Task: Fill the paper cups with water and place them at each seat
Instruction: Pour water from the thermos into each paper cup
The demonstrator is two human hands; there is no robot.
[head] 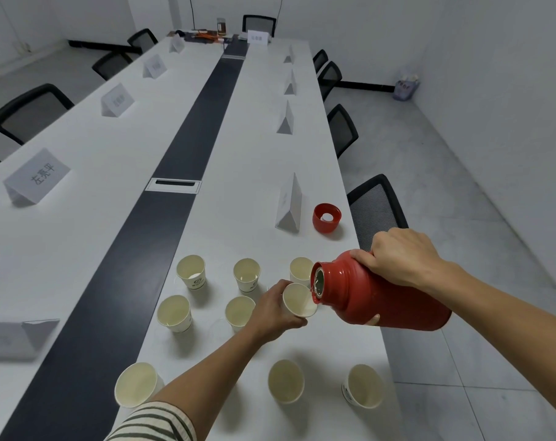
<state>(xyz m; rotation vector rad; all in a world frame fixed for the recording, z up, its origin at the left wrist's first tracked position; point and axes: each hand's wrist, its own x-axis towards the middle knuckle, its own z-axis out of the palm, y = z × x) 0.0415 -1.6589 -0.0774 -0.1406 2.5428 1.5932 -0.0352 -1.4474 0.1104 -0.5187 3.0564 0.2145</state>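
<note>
At the near end of a long white conference table, my left hand grips a paper cup, fingers curled round its side, tipping it toward three o'clock. My right hand is clamped on the top of a red thermos flask, which lies nearly level with its open mouth at the cup's rim; a thin thread of water appears to run between them. The flask's body reaches out past the table edge at three o'clock.

From the held cup, five standing cups spread from nine round to twelve o'clock, the twelve o'clock one just behind the flask's mouth. Three nearer cups stand at eight, six and five o'clock. The flask's red lid sits upturned at one o'clock, just beside a folded name card. More name cards line both long sides, split by a dark centre strip. Black mesh chairs stand along both long edges.
</note>
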